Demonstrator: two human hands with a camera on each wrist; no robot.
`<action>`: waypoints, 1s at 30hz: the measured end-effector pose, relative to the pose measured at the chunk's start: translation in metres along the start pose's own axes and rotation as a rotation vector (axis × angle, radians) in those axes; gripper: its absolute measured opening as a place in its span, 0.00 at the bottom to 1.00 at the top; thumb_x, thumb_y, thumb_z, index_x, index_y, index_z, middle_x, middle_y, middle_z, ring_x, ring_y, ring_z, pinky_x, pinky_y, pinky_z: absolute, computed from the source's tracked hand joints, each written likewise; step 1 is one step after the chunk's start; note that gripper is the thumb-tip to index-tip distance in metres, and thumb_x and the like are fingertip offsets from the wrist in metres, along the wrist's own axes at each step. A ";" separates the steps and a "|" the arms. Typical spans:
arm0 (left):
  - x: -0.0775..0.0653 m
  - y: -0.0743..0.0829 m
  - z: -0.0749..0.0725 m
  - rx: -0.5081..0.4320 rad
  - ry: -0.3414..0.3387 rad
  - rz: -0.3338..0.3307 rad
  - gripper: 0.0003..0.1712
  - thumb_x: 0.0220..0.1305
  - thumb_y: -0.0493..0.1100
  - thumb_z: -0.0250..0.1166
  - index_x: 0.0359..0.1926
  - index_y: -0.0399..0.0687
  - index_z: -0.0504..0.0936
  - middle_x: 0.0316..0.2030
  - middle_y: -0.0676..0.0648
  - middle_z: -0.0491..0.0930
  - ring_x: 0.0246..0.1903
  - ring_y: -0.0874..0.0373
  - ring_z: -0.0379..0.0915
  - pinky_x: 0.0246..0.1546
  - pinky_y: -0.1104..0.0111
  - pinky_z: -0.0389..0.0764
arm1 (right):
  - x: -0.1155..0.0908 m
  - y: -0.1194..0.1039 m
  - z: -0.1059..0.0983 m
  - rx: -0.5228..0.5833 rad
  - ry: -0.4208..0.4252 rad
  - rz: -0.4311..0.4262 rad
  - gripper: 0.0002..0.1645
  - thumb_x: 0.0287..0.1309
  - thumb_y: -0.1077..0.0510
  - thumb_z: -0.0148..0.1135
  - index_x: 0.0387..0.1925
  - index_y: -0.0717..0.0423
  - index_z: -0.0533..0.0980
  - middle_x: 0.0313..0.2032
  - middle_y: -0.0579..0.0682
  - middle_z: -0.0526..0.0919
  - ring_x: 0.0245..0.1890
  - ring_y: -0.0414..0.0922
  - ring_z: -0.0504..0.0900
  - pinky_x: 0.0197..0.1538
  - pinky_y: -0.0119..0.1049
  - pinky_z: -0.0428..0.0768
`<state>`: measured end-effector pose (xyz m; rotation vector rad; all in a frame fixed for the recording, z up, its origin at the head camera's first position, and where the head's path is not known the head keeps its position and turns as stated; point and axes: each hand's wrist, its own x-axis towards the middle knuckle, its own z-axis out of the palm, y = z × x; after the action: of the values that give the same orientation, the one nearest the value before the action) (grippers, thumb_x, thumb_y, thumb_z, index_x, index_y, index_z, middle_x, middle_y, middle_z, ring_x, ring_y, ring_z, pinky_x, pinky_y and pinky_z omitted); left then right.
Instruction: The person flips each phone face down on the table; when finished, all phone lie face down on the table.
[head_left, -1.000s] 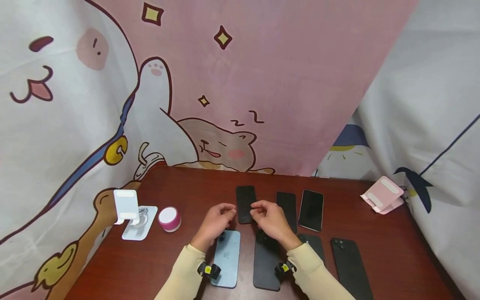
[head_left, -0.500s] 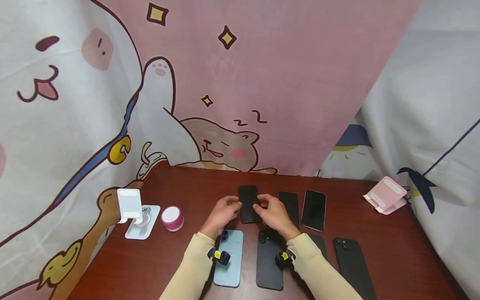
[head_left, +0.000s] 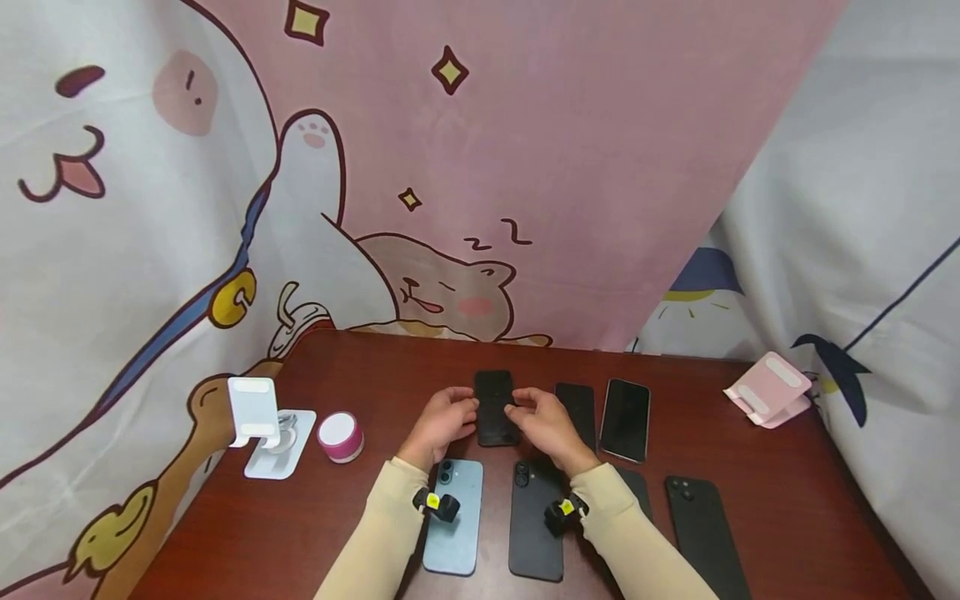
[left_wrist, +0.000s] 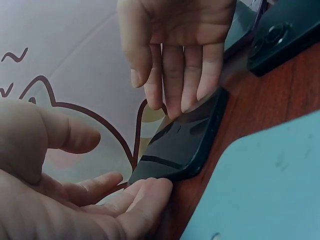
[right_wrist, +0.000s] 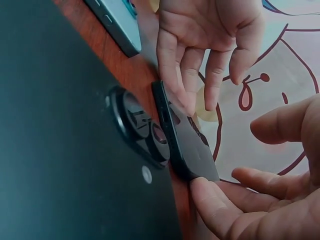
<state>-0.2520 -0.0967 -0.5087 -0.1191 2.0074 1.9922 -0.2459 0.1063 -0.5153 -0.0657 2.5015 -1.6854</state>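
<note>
A black smartphone (head_left: 493,408) lies screen up toward the back of the table, between the two hands. My left hand (head_left: 442,421) is at its left side; in the left wrist view the left fingertips (left_wrist: 152,192) rest against the phone's edge with the thumb apart. At the opposite side, the right hand (head_left: 546,423) has its fingertips (right_wrist: 205,192) at the edge in the right wrist view, thumb also raised clear. Neither hand curls round the phone. Under the left wrist lies a light blue phone (head_left: 459,537), back up; a larger black phone (head_left: 534,533) lies near the right wrist.
Right of the right hand are a dark phone (head_left: 576,408) and a silver-edged phone (head_left: 626,421). Another black phone (head_left: 705,525) lies at front right. A white stand (head_left: 258,417) and pink-sided jar (head_left: 341,437) stand left, a pink stand (head_left: 770,390) far right. Printed cloth hangs behind.
Both hands have shifted slightly toward the back, and their fingertips have come to the phone's two sides. The phone stays in about the same place.
</note>
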 end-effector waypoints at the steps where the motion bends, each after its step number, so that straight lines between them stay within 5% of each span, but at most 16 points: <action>1: 0.000 0.000 0.000 -0.001 -0.001 0.004 0.28 0.78 0.39 0.56 0.72 0.27 0.67 0.69 0.27 0.70 0.68 0.31 0.72 0.67 0.41 0.77 | 0.000 0.000 0.000 0.008 0.001 0.003 0.28 0.72 0.56 0.65 0.67 0.65 0.75 0.64 0.63 0.81 0.61 0.58 0.84 0.58 0.51 0.86; 6: -0.001 0.000 -0.002 -0.011 0.021 0.009 0.28 0.78 0.38 0.56 0.72 0.28 0.68 0.67 0.27 0.72 0.63 0.34 0.75 0.65 0.44 0.80 | -0.001 -0.001 0.001 0.056 0.014 0.016 0.28 0.71 0.57 0.65 0.67 0.66 0.75 0.61 0.64 0.83 0.53 0.54 0.88 0.52 0.47 0.89; 12: 0.000 -0.001 -0.002 -0.007 0.040 0.023 0.24 0.78 0.36 0.56 0.69 0.27 0.72 0.59 0.30 0.78 0.51 0.48 0.79 0.53 0.60 0.89 | -0.003 -0.002 0.006 0.058 0.020 0.016 0.27 0.70 0.58 0.67 0.65 0.67 0.76 0.55 0.62 0.86 0.49 0.51 0.89 0.48 0.45 0.91; 23: 0.000 -0.001 0.003 -0.045 -0.074 0.106 0.24 0.81 0.36 0.52 0.72 0.32 0.72 0.62 0.31 0.81 0.57 0.46 0.82 0.61 0.53 0.85 | -0.002 -0.006 0.009 0.124 -0.006 0.043 0.27 0.72 0.55 0.66 0.66 0.64 0.77 0.53 0.61 0.87 0.48 0.52 0.90 0.46 0.47 0.91; 30: 0.001 -0.002 0.011 -0.061 -0.133 0.090 0.25 0.81 0.34 0.49 0.74 0.41 0.72 0.60 0.35 0.81 0.52 0.50 0.82 0.53 0.58 0.88 | -0.001 -0.012 0.006 0.262 -0.034 0.071 0.30 0.75 0.53 0.64 0.69 0.66 0.73 0.54 0.63 0.86 0.48 0.53 0.90 0.44 0.48 0.91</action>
<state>-0.2508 -0.0858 -0.5107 0.0902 1.9015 2.0583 -0.2446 0.0965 -0.5068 0.0186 2.2099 -1.9468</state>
